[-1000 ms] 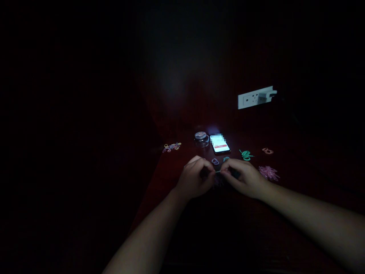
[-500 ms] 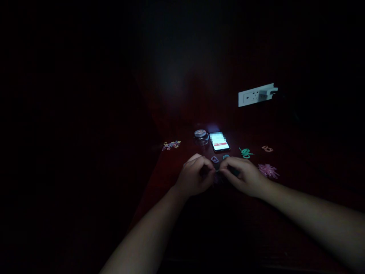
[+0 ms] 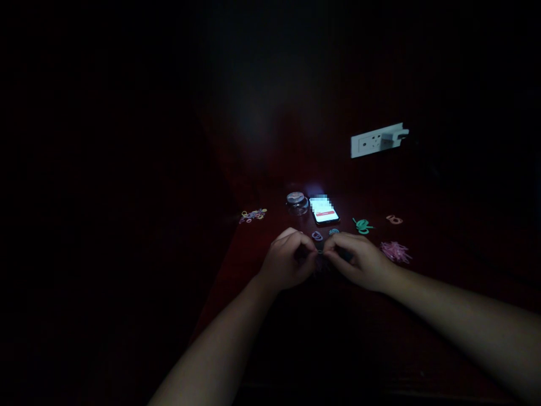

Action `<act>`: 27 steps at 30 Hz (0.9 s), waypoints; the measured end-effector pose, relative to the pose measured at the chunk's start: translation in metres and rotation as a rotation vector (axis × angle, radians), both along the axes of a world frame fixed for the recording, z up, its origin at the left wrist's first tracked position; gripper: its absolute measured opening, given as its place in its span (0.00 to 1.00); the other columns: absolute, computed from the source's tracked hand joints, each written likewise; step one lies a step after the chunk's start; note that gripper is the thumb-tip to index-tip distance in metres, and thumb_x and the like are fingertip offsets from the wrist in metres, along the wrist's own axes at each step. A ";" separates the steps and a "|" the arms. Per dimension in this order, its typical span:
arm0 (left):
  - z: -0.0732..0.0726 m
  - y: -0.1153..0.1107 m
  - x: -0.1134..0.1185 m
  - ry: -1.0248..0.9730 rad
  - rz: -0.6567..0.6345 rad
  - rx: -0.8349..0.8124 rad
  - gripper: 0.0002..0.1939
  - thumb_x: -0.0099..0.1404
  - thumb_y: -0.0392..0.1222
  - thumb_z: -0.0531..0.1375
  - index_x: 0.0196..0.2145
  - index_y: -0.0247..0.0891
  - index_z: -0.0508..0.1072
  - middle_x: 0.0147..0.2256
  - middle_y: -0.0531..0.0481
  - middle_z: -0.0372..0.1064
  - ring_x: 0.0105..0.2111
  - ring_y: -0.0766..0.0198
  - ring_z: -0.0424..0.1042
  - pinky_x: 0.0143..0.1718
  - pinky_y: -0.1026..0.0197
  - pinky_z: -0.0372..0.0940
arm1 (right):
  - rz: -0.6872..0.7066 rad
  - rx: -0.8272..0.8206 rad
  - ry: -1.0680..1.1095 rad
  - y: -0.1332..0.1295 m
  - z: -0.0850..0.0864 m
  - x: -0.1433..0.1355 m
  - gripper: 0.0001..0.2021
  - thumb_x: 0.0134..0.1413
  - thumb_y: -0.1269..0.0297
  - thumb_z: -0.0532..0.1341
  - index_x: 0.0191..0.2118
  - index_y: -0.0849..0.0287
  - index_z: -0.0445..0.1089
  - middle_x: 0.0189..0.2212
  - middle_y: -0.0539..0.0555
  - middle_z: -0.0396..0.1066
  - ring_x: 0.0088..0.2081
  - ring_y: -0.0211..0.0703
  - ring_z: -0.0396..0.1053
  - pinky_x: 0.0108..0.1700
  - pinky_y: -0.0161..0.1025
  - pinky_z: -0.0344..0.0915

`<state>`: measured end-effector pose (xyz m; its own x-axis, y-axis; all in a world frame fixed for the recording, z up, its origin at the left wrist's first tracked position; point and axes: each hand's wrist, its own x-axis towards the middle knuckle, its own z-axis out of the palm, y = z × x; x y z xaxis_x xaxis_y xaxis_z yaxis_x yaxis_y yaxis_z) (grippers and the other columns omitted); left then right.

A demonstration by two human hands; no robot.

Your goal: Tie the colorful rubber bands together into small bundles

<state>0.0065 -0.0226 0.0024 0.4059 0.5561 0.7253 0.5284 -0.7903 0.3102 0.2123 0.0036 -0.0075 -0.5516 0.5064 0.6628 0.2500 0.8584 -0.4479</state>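
Band [image 3: 320, 252], pinched between our left hand [image 3: 289, 260] and right hand [image 3: 361, 262], could spring away if either grip slips in this gloom.

Left hand [image 3: 289, 260] and right hand [image 3: 361, 264] are pinching in front of the smartphone [image 3: 325, 210], bare forearms [image 3: 220, 345] converging.

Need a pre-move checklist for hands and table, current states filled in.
1. Left hand pinching thin band: ok.
2. Right hand pinching it opposite: ok.
3. Band undamaged: cannot tell, too small and dim.
4. Lid on glass jar: ok.
5. Green bands apart from pink bands: ok.
6. Light on table: not ok, much lies in darkness.
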 end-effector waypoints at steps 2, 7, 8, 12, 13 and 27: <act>0.000 0.000 0.000 0.001 -0.003 0.005 0.04 0.61 0.36 0.61 0.34 0.40 0.67 0.31 0.50 0.71 0.35 0.61 0.69 0.38 0.57 0.65 | 0.005 -0.005 -0.005 0.001 -0.001 0.000 0.06 0.60 0.69 0.56 0.31 0.58 0.65 0.25 0.49 0.66 0.27 0.38 0.63 0.31 0.36 0.59; 0.001 0.000 -0.001 0.012 -0.006 0.005 0.03 0.62 0.37 0.60 0.34 0.40 0.67 0.31 0.50 0.71 0.34 0.61 0.69 0.38 0.57 0.65 | -0.001 0.009 -0.003 0.001 -0.001 0.000 0.06 0.60 0.69 0.56 0.30 0.58 0.65 0.24 0.49 0.66 0.27 0.38 0.62 0.30 0.36 0.59; 0.001 0.000 -0.001 0.014 -0.006 0.006 0.03 0.62 0.37 0.60 0.34 0.40 0.67 0.31 0.50 0.71 0.34 0.61 0.69 0.38 0.57 0.65 | -0.004 0.014 -0.015 0.001 0.000 0.000 0.07 0.60 0.69 0.56 0.30 0.58 0.65 0.24 0.49 0.66 0.27 0.38 0.62 0.30 0.36 0.58; 0.000 0.001 -0.002 0.016 -0.001 0.009 0.03 0.62 0.37 0.60 0.34 0.40 0.67 0.31 0.50 0.71 0.34 0.61 0.69 0.38 0.57 0.65 | -0.004 0.017 -0.048 0.000 0.001 0.001 0.07 0.61 0.69 0.55 0.30 0.57 0.65 0.24 0.49 0.66 0.28 0.39 0.61 0.31 0.36 0.58; 0.000 0.001 -0.002 0.014 0.000 0.009 0.04 0.62 0.36 0.60 0.34 0.40 0.67 0.31 0.50 0.71 0.34 0.61 0.69 0.38 0.57 0.65 | -0.004 0.012 -0.048 0.000 0.001 0.001 0.07 0.61 0.68 0.55 0.30 0.57 0.64 0.24 0.49 0.65 0.27 0.39 0.61 0.31 0.36 0.58; 0.001 -0.001 0.000 0.002 0.001 0.026 0.05 0.60 0.35 0.62 0.32 0.41 0.67 0.29 0.51 0.72 0.32 0.61 0.69 0.34 0.58 0.65 | 0.053 -0.111 -0.073 -0.006 0.002 0.000 0.02 0.59 0.68 0.57 0.37 0.57 0.61 0.28 0.49 0.64 0.29 0.38 0.62 0.31 0.36 0.58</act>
